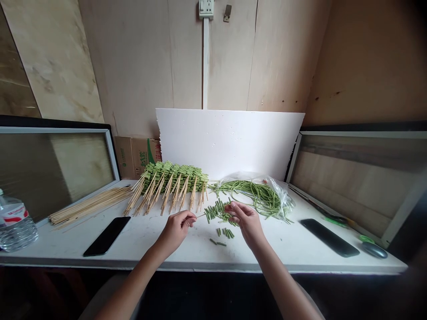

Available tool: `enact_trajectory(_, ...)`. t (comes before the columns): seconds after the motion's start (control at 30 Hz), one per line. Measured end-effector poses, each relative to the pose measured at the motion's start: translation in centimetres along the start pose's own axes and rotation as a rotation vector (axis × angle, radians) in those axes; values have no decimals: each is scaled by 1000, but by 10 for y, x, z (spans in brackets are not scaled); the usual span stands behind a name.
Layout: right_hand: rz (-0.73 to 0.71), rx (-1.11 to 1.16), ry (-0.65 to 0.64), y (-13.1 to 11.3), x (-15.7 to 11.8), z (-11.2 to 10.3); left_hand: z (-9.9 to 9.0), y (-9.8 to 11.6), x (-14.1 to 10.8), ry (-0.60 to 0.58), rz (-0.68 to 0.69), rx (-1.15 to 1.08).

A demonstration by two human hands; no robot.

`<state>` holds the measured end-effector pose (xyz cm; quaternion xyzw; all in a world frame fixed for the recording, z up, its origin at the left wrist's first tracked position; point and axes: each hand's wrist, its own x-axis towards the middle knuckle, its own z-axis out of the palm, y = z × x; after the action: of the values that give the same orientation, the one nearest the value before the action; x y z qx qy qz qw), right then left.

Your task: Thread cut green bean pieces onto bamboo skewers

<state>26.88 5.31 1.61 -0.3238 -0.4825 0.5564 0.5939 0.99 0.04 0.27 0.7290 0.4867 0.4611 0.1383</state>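
Note:
Between my hands is a thin wooden skewer threaded with a row of short green bean pieces (215,210). My left hand (178,226) pinches the bare end of the skewer. At the other end, my right hand (245,220) has its fingers closed by the last bean piece; whether it grips that piece or the skewer tip is hidden. Loose cut bean pieces (228,233) lie on the white table (207,258) below. Behind my left hand stands a large stack of filled bean skewers (173,178), their bare sticks pointing toward me.
Long uncut beans (256,193) lie in a clear plastic bag (283,195) at the back right. Bare skewers (90,206) are bundled at left, near a phone (107,235) and a water bottle (16,224). At right are a dark phone-like slab (328,237), scissors (338,218) and a mouse (374,250).

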Motion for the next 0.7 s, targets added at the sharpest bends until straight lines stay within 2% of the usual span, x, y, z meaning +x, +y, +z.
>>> enact_trajectory(0.23,-76,-51,0,5,2,0,2,2,-1,10,-55,-2)
enact_trajectory(0.43,-128,-84,11,8,-3,7,7,3,-1,83,-42,-2)
enact_trajectory(0.7,-121,-116,4,10,-7,15,10,8,-2,104,-31,1)
